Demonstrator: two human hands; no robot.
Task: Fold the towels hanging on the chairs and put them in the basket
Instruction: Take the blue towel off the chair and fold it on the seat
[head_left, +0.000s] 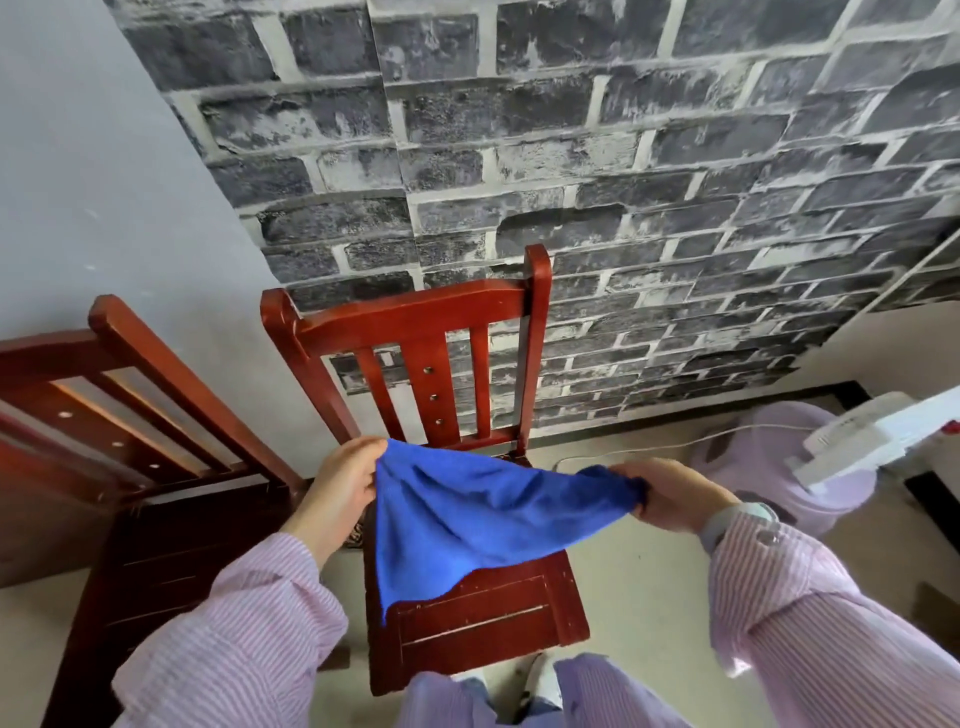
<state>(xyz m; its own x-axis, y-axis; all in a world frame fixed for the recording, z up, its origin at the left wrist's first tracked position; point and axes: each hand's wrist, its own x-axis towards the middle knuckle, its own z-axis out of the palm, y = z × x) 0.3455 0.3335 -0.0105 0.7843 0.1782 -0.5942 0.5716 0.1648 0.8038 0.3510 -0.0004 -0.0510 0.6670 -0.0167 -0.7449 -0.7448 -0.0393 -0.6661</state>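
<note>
A blue towel (467, 514) hangs stretched between my two hands above the seat of a red wooden chair (431, 322). My left hand (343, 483) grips its upper left corner. My right hand (670, 493) pinches the opposite corner, bunched up in my fingers. The cloth droops down to a point over the front of the seat. No basket shows in this view.
A second red wooden chair (130, 395) stands to the left, its back bare. A brick-pattern wall (571, 156) runs behind both. At the right sit a lilac fan base (810, 467) and a white appliance (878, 441) with a cord on the floor.
</note>
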